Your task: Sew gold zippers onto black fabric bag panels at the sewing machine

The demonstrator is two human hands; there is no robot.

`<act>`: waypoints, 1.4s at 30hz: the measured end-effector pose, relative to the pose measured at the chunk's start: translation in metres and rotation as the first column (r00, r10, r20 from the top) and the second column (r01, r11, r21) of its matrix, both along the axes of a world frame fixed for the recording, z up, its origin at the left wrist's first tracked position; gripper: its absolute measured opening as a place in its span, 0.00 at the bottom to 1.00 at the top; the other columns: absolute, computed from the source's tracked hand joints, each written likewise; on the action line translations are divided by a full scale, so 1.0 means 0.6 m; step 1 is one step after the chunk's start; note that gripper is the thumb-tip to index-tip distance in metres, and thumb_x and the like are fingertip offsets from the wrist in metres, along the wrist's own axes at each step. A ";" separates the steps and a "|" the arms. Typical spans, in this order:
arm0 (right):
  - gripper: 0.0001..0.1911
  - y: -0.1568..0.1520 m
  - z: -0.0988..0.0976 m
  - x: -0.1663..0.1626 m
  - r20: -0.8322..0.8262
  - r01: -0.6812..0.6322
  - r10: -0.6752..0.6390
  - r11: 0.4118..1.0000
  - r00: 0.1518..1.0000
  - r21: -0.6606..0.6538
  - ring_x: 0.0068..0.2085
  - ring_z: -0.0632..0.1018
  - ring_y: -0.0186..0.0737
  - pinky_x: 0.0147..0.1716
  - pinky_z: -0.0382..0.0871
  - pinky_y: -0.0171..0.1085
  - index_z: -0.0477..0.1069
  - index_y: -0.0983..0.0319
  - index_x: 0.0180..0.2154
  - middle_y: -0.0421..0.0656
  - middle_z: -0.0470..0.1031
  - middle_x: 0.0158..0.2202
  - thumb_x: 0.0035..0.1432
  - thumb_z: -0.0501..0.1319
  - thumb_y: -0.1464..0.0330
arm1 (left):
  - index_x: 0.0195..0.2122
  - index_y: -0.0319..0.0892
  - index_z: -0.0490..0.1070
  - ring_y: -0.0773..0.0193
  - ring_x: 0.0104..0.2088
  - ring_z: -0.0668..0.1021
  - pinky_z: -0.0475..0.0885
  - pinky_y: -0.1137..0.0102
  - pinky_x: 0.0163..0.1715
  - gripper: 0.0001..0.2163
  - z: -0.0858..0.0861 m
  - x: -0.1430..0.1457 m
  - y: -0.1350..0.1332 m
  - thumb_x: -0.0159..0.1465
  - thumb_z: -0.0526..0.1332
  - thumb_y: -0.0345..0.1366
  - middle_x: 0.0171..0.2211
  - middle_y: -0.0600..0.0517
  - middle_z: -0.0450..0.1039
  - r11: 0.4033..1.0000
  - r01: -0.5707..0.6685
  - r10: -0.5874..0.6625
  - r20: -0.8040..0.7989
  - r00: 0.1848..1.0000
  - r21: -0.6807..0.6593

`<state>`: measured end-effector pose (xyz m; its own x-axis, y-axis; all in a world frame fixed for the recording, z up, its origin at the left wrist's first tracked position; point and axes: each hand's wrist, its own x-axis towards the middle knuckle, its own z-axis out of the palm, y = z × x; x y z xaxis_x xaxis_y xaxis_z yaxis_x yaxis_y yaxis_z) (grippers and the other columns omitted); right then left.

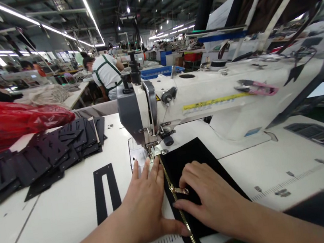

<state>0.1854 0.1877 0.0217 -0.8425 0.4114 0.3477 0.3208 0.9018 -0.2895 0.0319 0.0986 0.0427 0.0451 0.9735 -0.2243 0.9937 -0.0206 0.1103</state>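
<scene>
A black fabric piece (199, 158) with a gold zipper (178, 203) along its left edge lies under the presser foot (153, 150) of a white sewing machine (206, 95). My left hand (148, 204) lies flat beside the zipper, fingers stretched toward the needle and thumb touching the zipper's lower part. My right hand (212, 199) rests on the black fabric with fingers curled down, fingertips pressing near the gold zipper pull (180, 191). Neither hand grips anything.
A black slotted frame piece (105, 191) lies left of my hand. A heap of similar black pieces (46, 156) and a red plastic bag (5, 121) sit at the left. Thread cones (207, 2) stand behind the machine. A person in a white shirt (107, 75) works at a far table.
</scene>
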 end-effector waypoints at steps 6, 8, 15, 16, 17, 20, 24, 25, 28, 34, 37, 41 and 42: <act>0.05 -0.026 -0.012 0.008 -0.011 -0.080 0.080 0.997 0.997 0.011 0.28 0.68 0.39 0.27 0.62 0.38 0.64 0.62 0.26 0.41 0.67 0.25 0.51 0.60 0.73 | 0.61 0.27 0.47 0.35 0.61 0.44 0.39 0.42 0.56 0.56 -0.007 -0.002 -0.006 0.41 0.54 0.70 0.62 0.30 0.40 0.998 -0.004 0.001 0.036 0.999 0.068; 0.09 -0.028 -0.007 0.015 -0.033 -0.125 0.129 0.986 0.991 0.114 0.27 0.68 0.40 0.27 0.63 0.40 0.65 0.62 0.23 0.42 0.67 0.23 0.54 0.58 0.69 | 0.61 0.27 0.46 0.35 0.61 0.44 0.38 0.42 0.56 0.56 -0.007 -0.003 -0.007 0.42 0.53 0.70 0.62 0.30 0.39 0.997 -0.001 -0.001 0.035 0.999 0.072; 0.24 0.005 -0.027 -0.006 0.070 -0.192 0.183 0.967 0.981 0.168 0.60 0.58 0.46 0.56 0.54 0.51 0.54 0.70 0.59 0.53 0.58 0.59 0.63 0.46 0.68 | 0.61 0.26 0.43 0.37 0.61 0.43 0.35 0.44 0.57 0.57 -0.012 -0.002 -0.007 0.43 0.53 0.70 0.62 0.30 0.38 0.996 0.000 -0.003 0.037 0.999 0.085; 0.26 0.009 -0.034 -0.009 0.117 -0.211 0.195 0.967 0.974 0.141 0.62 0.54 0.45 0.58 0.50 0.52 0.50 0.70 0.60 0.52 0.53 0.61 0.63 0.47 0.66 | 0.61 0.26 0.43 0.38 0.61 0.42 0.35 0.44 0.57 0.56 -0.013 -0.002 -0.008 0.43 0.52 0.70 0.62 0.31 0.37 0.995 -0.001 -0.003 0.043 0.999 0.097; 0.27 0.012 -0.039 -0.011 0.147 -0.216 0.200 0.970 0.969 0.108 0.62 0.51 0.44 0.59 0.48 0.52 0.48 0.69 0.61 0.51 0.51 0.62 0.63 0.47 0.65 | 0.62 0.26 0.43 0.39 0.61 0.42 0.34 0.45 0.57 0.56 -0.012 -0.003 -0.010 0.44 0.52 0.70 0.62 0.31 0.37 0.994 0.001 -0.007 0.053 0.999 0.106; 0.25 0.015 -0.039 -0.013 0.155 -0.190 0.182 0.981 0.971 0.035 0.62 0.53 0.43 0.58 0.50 0.52 0.51 0.67 0.60 0.49 0.51 0.62 0.64 0.46 0.64 | 0.62 0.30 0.41 0.43 0.62 0.41 0.37 0.46 0.57 0.54 -0.002 -0.017 -0.033 0.46 0.52 0.69 0.63 0.34 0.36 0.994 0.028 -0.038 0.088 0.995 0.109; 0.23 0.023 -0.025 -0.023 0.076 -0.183 0.177 0.980 0.981 0.079 0.62 0.53 0.41 0.58 0.51 0.51 0.52 0.67 0.60 0.48 0.51 0.62 0.64 0.44 0.70 | 0.63 0.34 0.35 0.44 0.62 0.43 0.43 0.44 0.56 0.56 0.012 -0.056 -0.120 0.44 0.58 0.66 0.63 0.34 0.33 0.984 -0.038 0.037 0.013 0.999 0.173; 0.23 0.027 -0.024 -0.028 0.079 -0.206 0.199 0.973 0.977 0.100 0.62 0.53 0.42 0.59 0.49 0.51 0.52 0.67 0.60 0.48 0.51 0.62 0.63 0.44 0.71 | 0.63 0.35 0.34 0.42 0.62 0.44 0.43 0.43 0.56 0.57 0.012 -0.064 -0.148 0.42 0.60 0.65 0.62 0.33 0.33 0.978 -0.052 0.059 -0.025 0.998 0.201; 0.23 0.037 -0.030 -0.043 0.148 -0.258 0.241 0.960 0.959 0.106 0.62 0.54 0.42 0.58 0.49 0.53 0.53 0.67 0.59 0.48 0.52 0.61 0.63 0.45 0.71 | 0.63 0.36 0.39 0.42 0.61 0.51 0.48 0.45 0.56 0.50 -0.002 -0.076 -0.219 0.47 0.64 0.54 0.62 0.35 0.42 0.965 0.045 -0.016 -0.115 0.993 0.259; 0.22 0.027 -0.043 -0.042 0.091 -0.198 0.189 0.975 0.978 0.105 0.61 0.57 0.42 0.58 0.52 0.51 0.57 0.66 0.58 0.48 0.54 0.61 0.63 0.45 0.70 | 0.62 0.42 0.47 0.49 0.59 0.58 0.62 0.54 0.53 0.39 -0.032 -0.061 -0.261 0.47 0.56 0.28 0.61 0.45 0.51 0.876 0.132 -0.033 -0.216 0.976 0.463; 0.22 0.015 -0.045 -0.035 0.001 -0.149 0.151 0.978 0.989 0.143 0.60 0.58 0.42 0.57 0.54 0.50 0.58 0.69 0.57 0.51 0.57 0.60 0.63 0.44 0.71 | 0.60 0.46 0.52 0.47 0.59 0.58 0.64 0.52 0.51 0.32 -0.045 -0.068 -0.251 0.53 0.55 0.29 0.61 0.45 0.51 0.837 0.053 0.058 -0.185 0.981 0.545; 0.22 0.012 -0.049 -0.034 0.067 -0.173 0.165 0.974 0.984 0.149 0.58 0.62 0.45 0.56 0.57 0.51 0.60 0.70 0.56 0.52 0.60 0.58 0.62 0.45 0.73 | 0.55 0.44 0.61 0.53 0.52 0.69 0.70 0.59 0.48 0.21 -0.054 -0.102 -0.220 0.60 0.49 0.26 0.54 0.44 0.64 0.811 -0.042 0.126 -0.105 0.986 0.583; 0.22 0.012 -0.050 -0.035 0.083 -0.175 0.165 0.974 0.983 0.142 0.58 0.62 0.45 0.55 0.58 0.51 0.60 0.70 0.56 0.52 0.60 0.58 0.62 0.45 0.72 | 0.53 0.43 0.64 0.56 0.48 0.72 0.72 0.61 0.45 0.19 -0.054 -0.112 -0.210 0.61 0.48 0.25 0.49 0.44 0.68 0.807 -0.066 0.129 -0.066 0.989 0.587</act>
<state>0.1646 0.1949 -0.0080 -0.9200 0.2083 0.3319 0.1738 0.9761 -0.1308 -0.0353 -0.0274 0.0101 -0.0487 0.9203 0.3881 0.9988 0.0479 0.0117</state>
